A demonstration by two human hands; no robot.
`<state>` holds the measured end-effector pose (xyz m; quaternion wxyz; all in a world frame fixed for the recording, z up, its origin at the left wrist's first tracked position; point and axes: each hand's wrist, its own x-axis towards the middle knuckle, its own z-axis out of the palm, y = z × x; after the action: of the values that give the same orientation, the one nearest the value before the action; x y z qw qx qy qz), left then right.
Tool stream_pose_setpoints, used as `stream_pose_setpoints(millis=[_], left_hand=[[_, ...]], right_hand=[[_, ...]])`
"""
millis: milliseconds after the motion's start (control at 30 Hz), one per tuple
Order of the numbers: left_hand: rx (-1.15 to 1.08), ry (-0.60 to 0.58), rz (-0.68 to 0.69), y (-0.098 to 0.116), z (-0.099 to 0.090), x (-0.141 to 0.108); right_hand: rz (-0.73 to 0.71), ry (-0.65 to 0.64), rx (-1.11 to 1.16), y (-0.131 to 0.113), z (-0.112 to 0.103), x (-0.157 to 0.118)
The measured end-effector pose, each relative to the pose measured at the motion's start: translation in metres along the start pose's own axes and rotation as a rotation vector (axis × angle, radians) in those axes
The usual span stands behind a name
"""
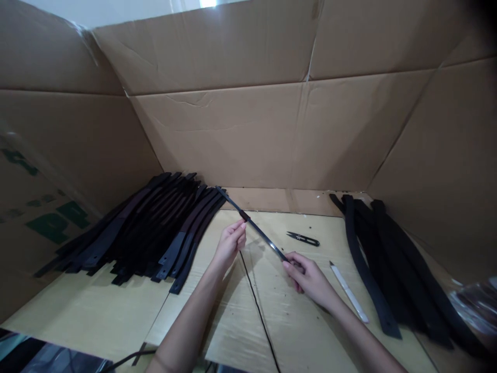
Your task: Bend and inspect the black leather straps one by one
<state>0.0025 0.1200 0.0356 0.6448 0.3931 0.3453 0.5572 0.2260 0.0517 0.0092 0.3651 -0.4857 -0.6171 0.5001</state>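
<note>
Between my two hands a narrow black strap (pixel 266 239) is stretched on a slant, its far end reaching toward the dark pile at the left. My left hand (pixel 232 241) pinches it at a thicker dark piece (pixel 244 215) around the strap. At the near end, my right hand (pixel 305 272) has its fingers closed on the strap. A thin black cord (pixel 254 295) runs down from beside my left hand to the front edge. Black thread snips (pixel 303 239) lie beyond my right hand, and a white pen-like tool (pixel 348 292) lies to its right.
Many black straps (pixel 182 241) are heaped on the left of the wooden tabletop (pixel 248 331). Further black straps (pixel 392 264) lie at the right, near a clear plastic bag (pixel 477 308). Tall cardboard walls (pixel 233 134) enclose the back and sides.
</note>
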Motion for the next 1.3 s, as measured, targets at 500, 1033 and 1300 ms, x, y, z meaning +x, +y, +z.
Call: stream_pose_setpoints(millis=[500,1033,1300], left_hand=[[-0.116,0.081,-0.041,0.004,0.002,-0.003],[-0.087,0.058,0.007,0.000,0.002,-0.001],[-0.027,-0.082,0.017,0.002,-0.001,-0.004]], right_hand=[[0.008,-0.087,0.091,0.002,0.001,-0.004],[0.240,-0.182,0.445,0.000,0.004,-0.007],[0.328,-0.352,0.710,-0.004,-0.001,-0.010]])
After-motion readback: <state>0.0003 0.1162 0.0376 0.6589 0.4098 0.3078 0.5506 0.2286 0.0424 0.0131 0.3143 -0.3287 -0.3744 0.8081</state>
